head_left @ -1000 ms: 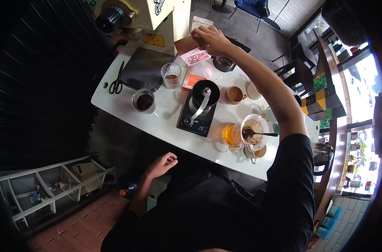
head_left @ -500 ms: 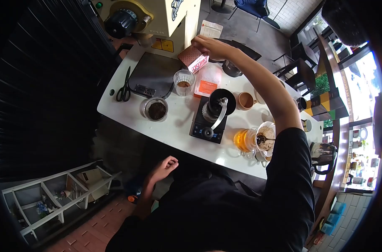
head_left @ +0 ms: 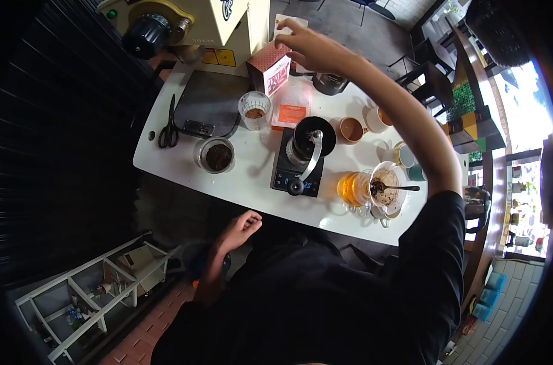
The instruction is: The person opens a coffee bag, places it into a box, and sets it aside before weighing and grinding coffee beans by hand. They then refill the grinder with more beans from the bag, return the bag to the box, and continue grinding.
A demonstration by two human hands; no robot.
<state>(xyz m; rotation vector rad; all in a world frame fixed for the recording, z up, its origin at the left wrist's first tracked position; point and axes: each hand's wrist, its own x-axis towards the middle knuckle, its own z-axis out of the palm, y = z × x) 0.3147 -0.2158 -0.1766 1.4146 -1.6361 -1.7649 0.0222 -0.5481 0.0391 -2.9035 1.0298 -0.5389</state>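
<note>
My right hand [head_left: 300, 47] is over the back of the table, its fingers apart and nothing between them. Just left of it stands a patterned red-brown box [head_left: 269, 68] with a pink and white side. In front of the box lies a clear and orange pouch [head_left: 290, 114]. My left hand [head_left: 241, 230] hangs before the table's front edge with curled fingers and touches nothing there. A black hand grinder [head_left: 313, 139] with a crank sits on a black scale [head_left: 297, 176]. Beside it are a cup of brown grounds [head_left: 217, 156] and a ribbed glass [head_left: 254, 110].
On the white table [head_left: 246, 194] are black scissors [head_left: 169, 129], a larger dark scale [head_left: 207, 103], a brown cup [head_left: 352, 129], and a glass server of amber liquid [head_left: 353, 188] beside a filter with a spoon [head_left: 387, 185]. A cream machine [head_left: 252, 30] stands behind.
My right hand has let go of the box, which now stands upright, and its fingers have spread. My left hand stays curled near the table edge. The camera view has shifted slightly.
</note>
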